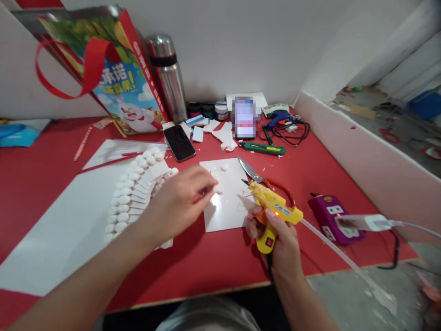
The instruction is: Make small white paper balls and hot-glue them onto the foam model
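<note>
My left hand (182, 197) is over the white board (227, 216), its thumb and fingers closed in a pinch. Right at the fingertips is a small round white piece (219, 189); whether it is held or lies on the board I cannot tell. Another white piece (224, 167) rests farther back on the board. My right hand (280, 239) grips a yellow hot glue gun (272, 202), its nozzle pointing left over the board's right edge and a clear glue stick trailing from its rear. Left of the board, a fan-shaped white work (138, 184) with rows of round pieces is partly hidden by my left arm.
Scissors (250, 169) with orange handles lie behind the glue gun. A green utility knife (263, 148), a dark phone (179, 141), and a lit, blurred phone (245, 117) are farther back. A steel flask (168, 78) and gift bag (134, 101) stand back left, a purple power strip (334, 218) right.
</note>
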Available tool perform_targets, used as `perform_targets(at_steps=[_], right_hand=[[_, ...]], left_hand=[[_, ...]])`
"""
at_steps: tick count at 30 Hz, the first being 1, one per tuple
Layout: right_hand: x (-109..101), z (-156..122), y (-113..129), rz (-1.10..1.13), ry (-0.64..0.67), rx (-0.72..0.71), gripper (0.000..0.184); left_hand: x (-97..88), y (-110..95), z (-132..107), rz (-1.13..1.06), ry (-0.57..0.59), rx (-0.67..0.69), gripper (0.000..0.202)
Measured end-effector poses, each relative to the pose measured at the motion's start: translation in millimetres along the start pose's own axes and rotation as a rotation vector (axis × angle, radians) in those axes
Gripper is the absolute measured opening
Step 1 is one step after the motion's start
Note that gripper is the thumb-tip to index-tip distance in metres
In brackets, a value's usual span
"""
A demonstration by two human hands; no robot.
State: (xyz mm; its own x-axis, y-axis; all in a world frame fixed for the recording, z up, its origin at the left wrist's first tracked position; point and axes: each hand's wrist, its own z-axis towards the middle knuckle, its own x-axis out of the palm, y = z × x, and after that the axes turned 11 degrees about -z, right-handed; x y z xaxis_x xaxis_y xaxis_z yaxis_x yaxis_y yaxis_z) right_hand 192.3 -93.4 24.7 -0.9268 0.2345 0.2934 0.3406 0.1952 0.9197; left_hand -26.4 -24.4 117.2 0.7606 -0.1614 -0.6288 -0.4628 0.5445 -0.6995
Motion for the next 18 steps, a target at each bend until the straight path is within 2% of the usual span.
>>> perform_targets(at_steps=[1,5,7,10,13,15,18], right_hand=[[-1,0,0,0.009,-0.009,-0.004,0.022],[-2,2,-1,0.010,0.014,0.005,0.021],[-2,3,-1,0.003,0.019,0.001,0.021],[-1,3,-1,-0.003,0.018,-0.002,0.022],[-1,3,0,-0.004,0.018,-0.001,0.022],[-2,2,-1,0.000,0.013,0.001,0.022],[-2,2,-1,0.008,0.013,0.004,0.023]], left_hand=[[12.0,8,-5,0.005,0.074,-0.022,0.014],[47.1,39,-23,0.010,0.176,-0.139,0.021],[54.5,46,-25,-0.005,0.187,-0.169,0.021],[55.0,45,-25,0.000,0.200,-0.173,0.021],[37.9,35,-26,0.076,0.171,-0.123,0.020],[12.5,32,-30,0.155,0.055,-0.075,0.018],[-42.2,45,-38,0.332,-0.355,-0.103,0.019]])
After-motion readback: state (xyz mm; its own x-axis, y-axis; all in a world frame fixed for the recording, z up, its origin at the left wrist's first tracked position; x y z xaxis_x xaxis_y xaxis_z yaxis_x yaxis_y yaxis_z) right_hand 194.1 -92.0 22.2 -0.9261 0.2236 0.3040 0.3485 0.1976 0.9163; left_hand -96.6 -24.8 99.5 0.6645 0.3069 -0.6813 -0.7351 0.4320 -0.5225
